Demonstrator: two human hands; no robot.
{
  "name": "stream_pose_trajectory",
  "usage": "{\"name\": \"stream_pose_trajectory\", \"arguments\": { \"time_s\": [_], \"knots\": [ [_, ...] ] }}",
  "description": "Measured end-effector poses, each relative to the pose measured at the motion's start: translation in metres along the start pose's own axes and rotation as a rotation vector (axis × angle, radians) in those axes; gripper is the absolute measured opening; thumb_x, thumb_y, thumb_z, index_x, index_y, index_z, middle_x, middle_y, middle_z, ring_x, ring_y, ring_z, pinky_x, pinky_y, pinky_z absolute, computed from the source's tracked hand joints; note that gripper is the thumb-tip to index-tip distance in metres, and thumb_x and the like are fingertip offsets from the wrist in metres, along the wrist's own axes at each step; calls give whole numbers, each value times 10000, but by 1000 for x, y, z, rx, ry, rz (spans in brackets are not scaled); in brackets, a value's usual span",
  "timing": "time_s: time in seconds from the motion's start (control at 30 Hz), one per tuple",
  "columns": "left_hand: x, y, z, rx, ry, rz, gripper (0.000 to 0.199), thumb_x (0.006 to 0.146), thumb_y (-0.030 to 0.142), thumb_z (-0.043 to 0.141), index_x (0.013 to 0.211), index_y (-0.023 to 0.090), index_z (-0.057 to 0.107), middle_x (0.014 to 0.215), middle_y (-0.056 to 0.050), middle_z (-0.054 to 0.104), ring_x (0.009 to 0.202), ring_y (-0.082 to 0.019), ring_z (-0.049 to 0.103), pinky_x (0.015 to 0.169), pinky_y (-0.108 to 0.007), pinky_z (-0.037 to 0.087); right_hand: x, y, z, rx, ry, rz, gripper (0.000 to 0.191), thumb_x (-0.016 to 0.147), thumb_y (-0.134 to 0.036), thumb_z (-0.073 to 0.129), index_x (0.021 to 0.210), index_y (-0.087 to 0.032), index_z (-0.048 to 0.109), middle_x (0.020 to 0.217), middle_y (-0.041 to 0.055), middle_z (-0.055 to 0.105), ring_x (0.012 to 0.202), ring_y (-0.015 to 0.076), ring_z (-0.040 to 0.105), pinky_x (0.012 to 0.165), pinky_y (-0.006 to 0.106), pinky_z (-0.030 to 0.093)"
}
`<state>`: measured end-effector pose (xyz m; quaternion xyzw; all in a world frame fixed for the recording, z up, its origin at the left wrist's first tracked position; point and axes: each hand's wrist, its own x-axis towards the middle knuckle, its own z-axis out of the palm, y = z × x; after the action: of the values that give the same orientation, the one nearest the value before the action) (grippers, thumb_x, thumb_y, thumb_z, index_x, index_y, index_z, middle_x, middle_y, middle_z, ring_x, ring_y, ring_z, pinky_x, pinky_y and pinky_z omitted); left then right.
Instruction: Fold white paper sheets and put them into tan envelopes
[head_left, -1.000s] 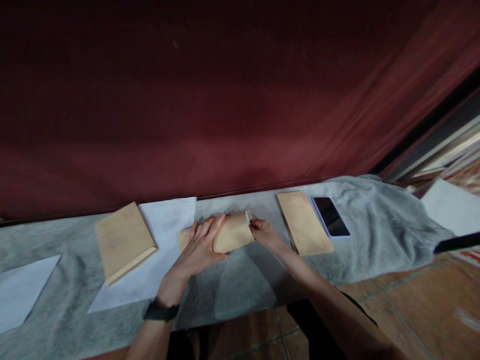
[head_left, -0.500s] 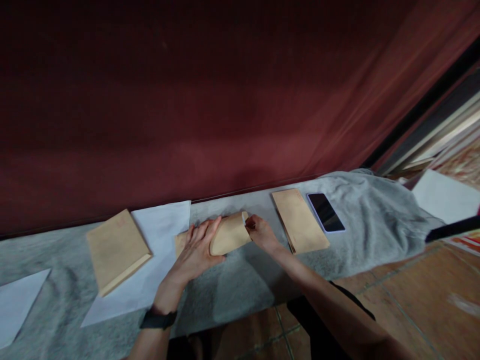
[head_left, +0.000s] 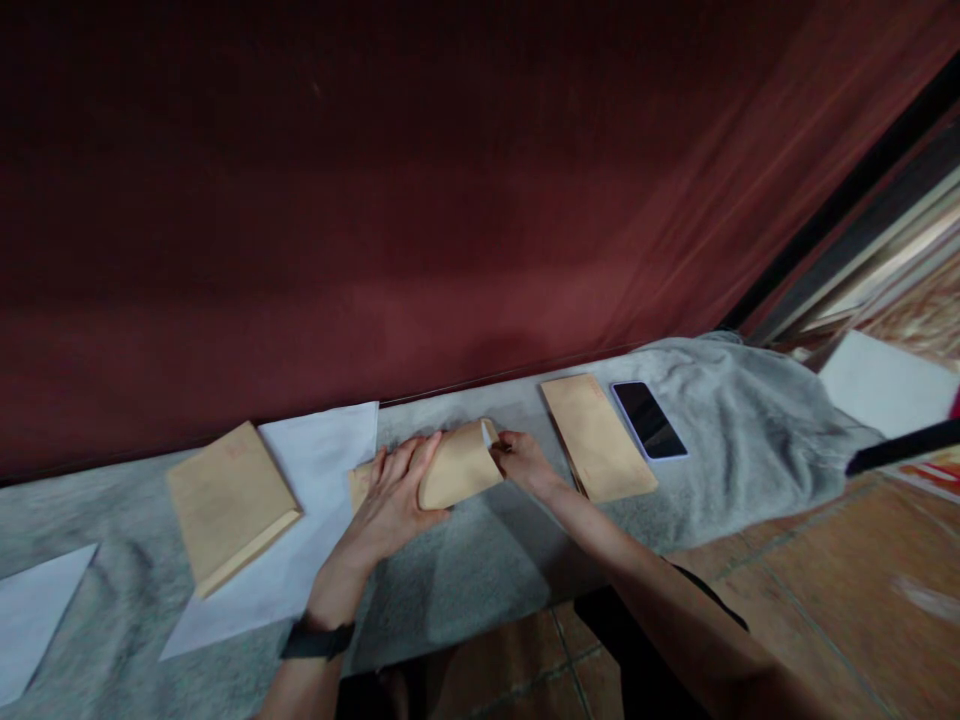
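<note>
A brown paper envelope [head_left: 461, 467] lies on the grey cloth [head_left: 480, 565] in front of me, its right end gaping with something white inside. My left hand [head_left: 395, 492] lies across its left part, thumb and fingers apart, pressing on the paper. At the open right end is my right hand [head_left: 517, 460], its fingers closed and partly inside the opening. What those fingertips hold is too small and shaded to make out.
Left of my hands, a stack of brown envelopes [head_left: 234, 508] rests on white paper [head_left: 322, 480]. More white paper [head_left: 41, 610] lies far left. To the right are other brown envelopes [head_left: 598, 437] and a phone [head_left: 649, 420]. A red wall [head_left: 450, 200] rises behind.
My right hand's fingers have shifted slightly at the envelope's opening. My left hand keeps its place. The view has moved a little.
</note>
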<state>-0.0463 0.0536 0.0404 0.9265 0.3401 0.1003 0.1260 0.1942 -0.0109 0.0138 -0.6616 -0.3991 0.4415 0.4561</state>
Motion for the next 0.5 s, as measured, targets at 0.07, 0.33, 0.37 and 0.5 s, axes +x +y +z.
{"name": "stream_pose_trajectory", "arguments": {
  "time_s": [0.07, 0.33, 0.37, 0.5],
  "knots": [
    [0, -2, 1, 5, 8, 5, 1103, 779, 407, 754, 1627, 339, 50, 1547, -109, 416, 1463, -349, 376, 1243, -615, 112, -1, 0, 0, 35, -14, 6, 84, 725, -240, 644, 716, -192, 712, 649, -20, 688, 603, 135, 596, 517, 209, 421],
    [2, 4, -1, -2, 207, -46, 975, 889, 523, 666, 1633, 308, 74, 1692, -144, 181, 1564, -381, 140, 1236, -650, 94, 4, -2, -3, 367, 43, 54, 145, 621, -272, 638, 731, -188, 678, 672, 7, 706, 621, 163, 636, 565, 237, 488],
    [4, 8, -2, -27, 302, -123, 921, 922, 527, 622, 1632, 297, 83, 1694, -147, 159, 1569, -368, 125, 1240, -638, 114, 3, -3, -4, 386, 54, 56, 174, 617, -280, 633, 760, -189, 672, 699, 13, 715, 634, 168, 647, 570, 240, 494],
    [9, 29, 6, -360, 607, -521, 785, 982, 533, 518, 1613, 239, 154, 1672, -165, 162, 1558, -309, 188, 1221, -523, 308, -3, -5, -2, 541, 30, 68, 289, 584, -284, 661, 861, -202, 661, 828, 31, 751, 772, 206, 699, 679, 283, 552]
  ]
}}
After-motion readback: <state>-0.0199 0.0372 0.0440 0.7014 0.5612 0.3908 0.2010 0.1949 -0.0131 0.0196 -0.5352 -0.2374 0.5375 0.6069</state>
